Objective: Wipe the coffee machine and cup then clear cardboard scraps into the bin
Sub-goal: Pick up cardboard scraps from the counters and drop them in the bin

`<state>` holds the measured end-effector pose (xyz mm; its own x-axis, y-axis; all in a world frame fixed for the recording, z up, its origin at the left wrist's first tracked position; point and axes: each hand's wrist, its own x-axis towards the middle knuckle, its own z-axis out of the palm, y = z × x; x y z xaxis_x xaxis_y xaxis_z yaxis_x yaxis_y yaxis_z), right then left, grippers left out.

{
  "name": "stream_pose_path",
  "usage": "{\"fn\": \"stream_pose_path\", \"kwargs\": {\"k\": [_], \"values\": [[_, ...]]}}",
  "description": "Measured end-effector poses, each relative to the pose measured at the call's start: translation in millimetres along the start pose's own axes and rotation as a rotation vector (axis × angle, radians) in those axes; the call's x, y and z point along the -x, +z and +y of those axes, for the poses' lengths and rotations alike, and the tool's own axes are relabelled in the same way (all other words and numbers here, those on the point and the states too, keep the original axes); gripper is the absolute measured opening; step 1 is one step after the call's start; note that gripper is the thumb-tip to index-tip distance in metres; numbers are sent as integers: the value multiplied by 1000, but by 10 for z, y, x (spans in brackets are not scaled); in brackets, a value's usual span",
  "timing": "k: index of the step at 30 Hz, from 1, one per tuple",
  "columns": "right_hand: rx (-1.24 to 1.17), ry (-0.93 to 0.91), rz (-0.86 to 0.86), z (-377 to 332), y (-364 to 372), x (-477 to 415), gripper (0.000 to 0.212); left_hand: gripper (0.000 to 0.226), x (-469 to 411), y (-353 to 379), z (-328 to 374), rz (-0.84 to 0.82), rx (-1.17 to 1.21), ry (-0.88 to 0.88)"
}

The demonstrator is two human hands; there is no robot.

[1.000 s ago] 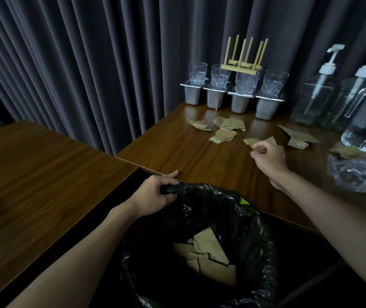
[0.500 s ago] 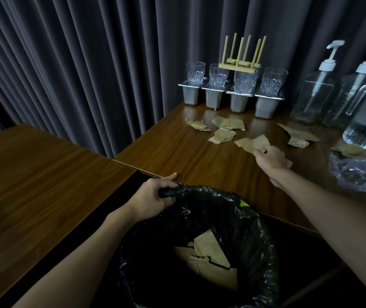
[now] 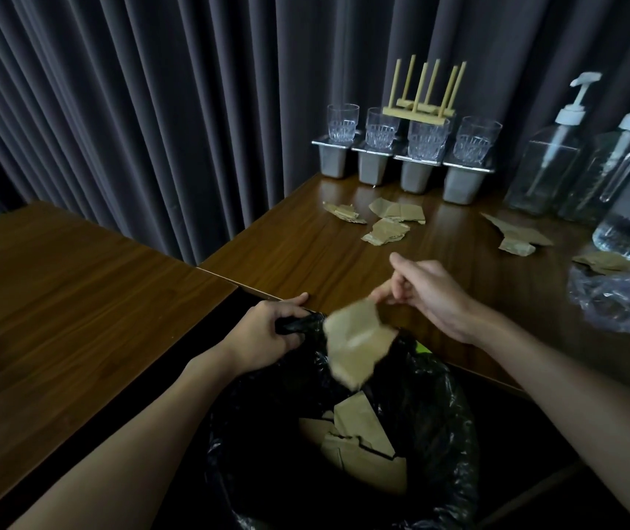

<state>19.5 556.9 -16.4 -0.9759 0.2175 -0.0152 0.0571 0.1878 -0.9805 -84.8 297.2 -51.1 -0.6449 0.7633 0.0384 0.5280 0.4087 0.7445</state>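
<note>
Wooden table point(image 3: 306, 254) — left hand point(image 3: 263, 330) clamped on bin liner point(image 3: 439, 395); grip of right hand point(image 3: 432, 296) on blurred scrap point(image 3: 355, 338) unclear

cardboard scrap point(image 3: 355, 340): blurred, over bin point(image 3: 447, 407) | bin pieces point(image 3: 363, 441): inside | loose scraps point(image 3: 386, 231): on table point(image 3: 286, 254)

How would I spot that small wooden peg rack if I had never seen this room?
Find the right-hand brown wooden table against the grey pleated curtain. Along its back edge stand four clear ribbed glasses on silver metal holders. The pale wooden peg rack sits on top of the middle glasses, pegs pointing up: the only wooden piece among glass and metal.
</note>
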Motion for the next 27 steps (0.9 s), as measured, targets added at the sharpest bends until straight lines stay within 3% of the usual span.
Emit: {"fn": "stream_pose_path", "kwargs": {"k": [6, 11, 22, 27], "values": [[347, 26, 99, 225, -101, -313, 35, 38, 16, 11, 0, 0, 37, 8], [835, 21, 236, 475, -177, -636, 54, 37, 18, 14, 12, -4, 40, 0], [1025, 48, 206, 513, -207, -1044, 60, 35, 27, 0, 23, -13, 63, -10], [1111, -89, 236, 499, -175, -960, 53, 35, 23, 12, -2, -11, 64, -2]]}}
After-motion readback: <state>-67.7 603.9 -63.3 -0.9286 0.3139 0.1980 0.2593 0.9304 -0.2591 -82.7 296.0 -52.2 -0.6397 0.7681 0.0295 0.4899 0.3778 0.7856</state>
